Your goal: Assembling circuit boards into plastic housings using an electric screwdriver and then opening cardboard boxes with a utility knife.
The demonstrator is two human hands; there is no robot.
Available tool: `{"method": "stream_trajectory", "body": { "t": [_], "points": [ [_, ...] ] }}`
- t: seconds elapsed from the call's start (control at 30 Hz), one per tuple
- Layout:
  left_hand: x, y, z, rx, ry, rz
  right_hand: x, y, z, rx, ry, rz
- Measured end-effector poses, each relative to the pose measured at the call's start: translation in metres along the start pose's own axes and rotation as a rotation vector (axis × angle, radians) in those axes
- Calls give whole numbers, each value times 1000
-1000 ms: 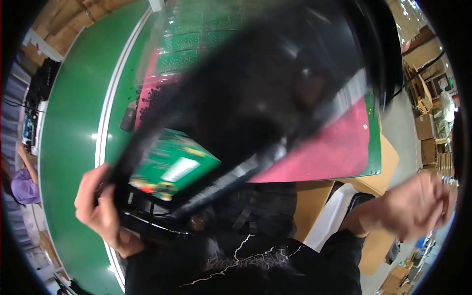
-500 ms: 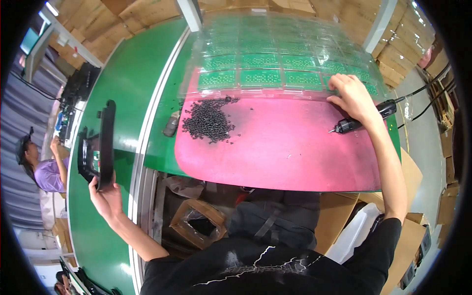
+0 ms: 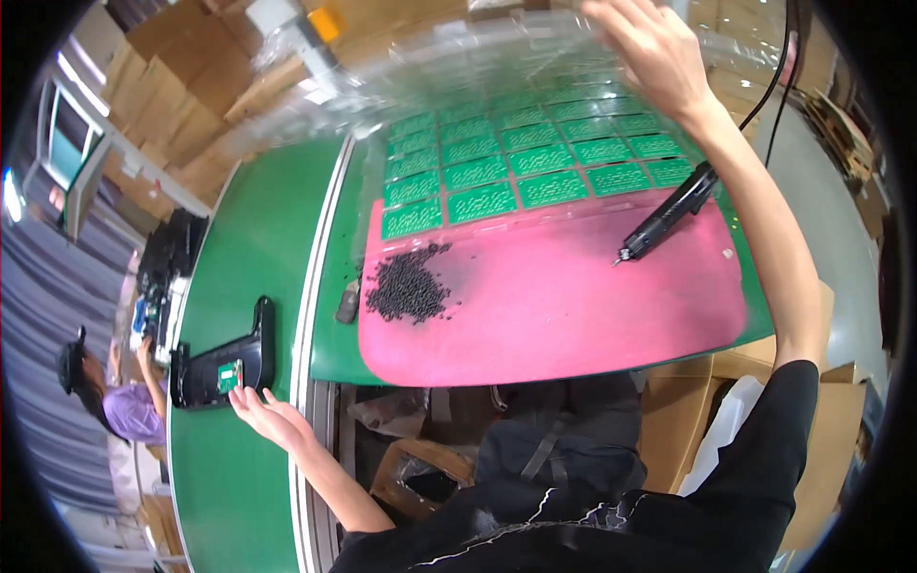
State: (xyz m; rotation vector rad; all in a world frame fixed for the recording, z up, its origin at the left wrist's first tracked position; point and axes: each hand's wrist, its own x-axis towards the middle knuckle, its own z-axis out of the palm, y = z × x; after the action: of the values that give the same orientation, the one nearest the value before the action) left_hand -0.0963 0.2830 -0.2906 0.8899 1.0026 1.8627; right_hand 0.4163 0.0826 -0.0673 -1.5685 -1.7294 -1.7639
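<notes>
A clear plastic tray cover [image 3: 420, 81], smeared by motion, is raised over the far end of the table. My right hand [image 3: 659, 62] is closed at its right part, fingertips near the top of the picture. Below it, rows of green circuit boards [image 3: 478, 186] lie in a clear tray. On the green surface at left rests a black plastic housing [image 3: 215, 372] with a small green board [image 3: 229, 376] in it. My left hand [image 3: 272, 417], palm up with fingers stretched out, is right at the housing's near edge; whether it touches cannot be told.
A pink mat [image 3: 564, 315] carries a heap of small black parts [image 3: 409, 285] and a black electric screwdriver [image 3: 669, 212] with a cord. A metal rail [image 3: 315, 258] parts the table from the green surface. Across it, a person in purple [image 3: 134, 411] sits. Cardboard boxes [image 3: 678, 411] stand below.
My right hand has lifted the clear tray cover up and away from the boards. My left hand has let go of the black housing, which was held upright and now lies flat.
</notes>
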Motion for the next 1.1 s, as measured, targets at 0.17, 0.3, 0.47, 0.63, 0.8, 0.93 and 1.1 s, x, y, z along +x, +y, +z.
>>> {"method": "stream_trajectory", "body": {
  "t": [0.17,0.3,0.47,0.63,0.8,0.93,1.1],
  "points": [
    [-30,2,35,229,-442,207,53,17,-57,951,498,211],
    [-71,-2,113,151,-855,342,43,69,-129,59,558,177],
    [-145,-23,179,-485,-1149,226,-12,75,-238,341,677,596],
    [-242,-23,202,-528,-1435,136,-133,38,-382,-202,1073,643],
    [-319,-26,218,-474,-1763,63,-214,-80,-669,-902,1185,855],
    [-350,-17,221,-288,-1911,369,-271,-183,-788,-1527,884,744],
    [-391,-20,226,298,-1872,1212,-282,-300,-861,-1967,389,924]
  ]
}}
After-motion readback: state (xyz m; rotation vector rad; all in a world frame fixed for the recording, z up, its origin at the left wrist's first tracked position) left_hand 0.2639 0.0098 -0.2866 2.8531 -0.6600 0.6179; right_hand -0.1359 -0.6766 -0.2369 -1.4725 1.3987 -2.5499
